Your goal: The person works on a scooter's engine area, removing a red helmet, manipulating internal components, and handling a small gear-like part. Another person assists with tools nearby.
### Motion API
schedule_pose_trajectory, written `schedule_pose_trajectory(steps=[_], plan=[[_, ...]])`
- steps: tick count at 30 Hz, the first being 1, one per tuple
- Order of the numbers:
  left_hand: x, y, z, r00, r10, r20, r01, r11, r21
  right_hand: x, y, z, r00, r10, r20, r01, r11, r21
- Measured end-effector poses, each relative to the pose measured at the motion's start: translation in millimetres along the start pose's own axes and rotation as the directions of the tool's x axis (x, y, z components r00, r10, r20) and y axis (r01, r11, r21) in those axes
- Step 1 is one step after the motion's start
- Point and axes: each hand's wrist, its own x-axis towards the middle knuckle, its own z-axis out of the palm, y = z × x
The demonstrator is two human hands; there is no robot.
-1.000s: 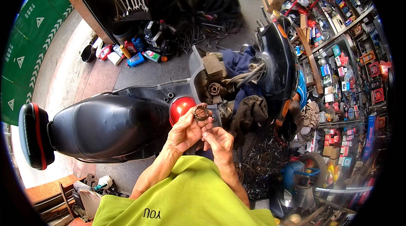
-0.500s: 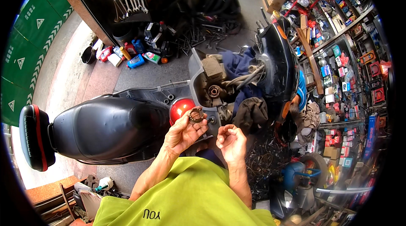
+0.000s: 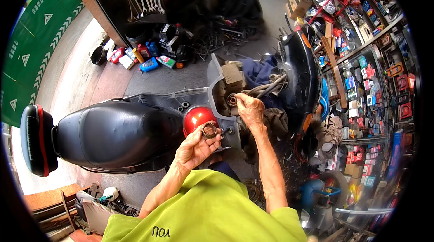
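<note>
My left hand (image 3: 196, 149) is closed on a dark metal ring (image 3: 209, 130) with a notched or beaded rim, probably a bearing ring, held between thumb and fingers in front of a shiny red helmet-like dome (image 3: 199, 119). Farther forward and right, my right hand (image 3: 251, 111) reaches over the scooter's grey front panel (image 3: 215, 72). Its thumb and fingers are pinched at the edge of a round ringed part (image 3: 232, 100) in the opening; whatever sits between the fingertips is too small to make out. Dark blue cloth (image 3: 260, 72) and bent cables (image 3: 271, 88) lie around that opening.
The scooter's black seat (image 3: 108, 135) stretches left to a black rear box (image 3: 38, 140). Its black front cover (image 3: 300, 70) stands to the right. Oil bottles (image 3: 149, 64) and batteries (image 3: 169, 38) stand on the far floor. Shelves of small boxes (image 3: 361, 83) line the right.
My right hand has moved forward from beside my left hand to the ringed part in the scooter's front opening. My left hand still holds the metal ring near the red dome.
</note>
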Motion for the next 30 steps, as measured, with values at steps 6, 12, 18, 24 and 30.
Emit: schedule_pose_trajectory(steps=[6,12,18,24,30], plan=[[-9.3,1.3,-7.1,0.998,0.054,-0.034,-0.055,0.999,0.0,13.7,6.8,-1.2,0.975,-0.122,0.187,0.157,0.97,-0.186],[-8.5,1.0,-7.6,0.997,0.074,-0.019,-0.074,0.997,0.004,24.0,9.1,-4.0,0.932,-0.201,0.303,0.279,0.93,-0.24],[-7.0,0.8,-3.0,0.998,0.07,-0.004,-0.07,0.998,0.01,28.7,1.0,-3.1,0.936,-0.094,0.339,0.217,0.912,-0.348],[-6.9,1.8,-2.6,0.997,0.074,-0.017,-0.074,0.997,0.013,32.3,-7.1,3.0,0.937,-0.127,0.327,0.275,0.843,-0.462],[-5.9,4.4,-3.6,0.997,0.068,-0.023,-0.068,0.998,0.011,29.0,-5.3,3.9,0.925,-0.141,0.353,0.299,0.842,-0.449]])
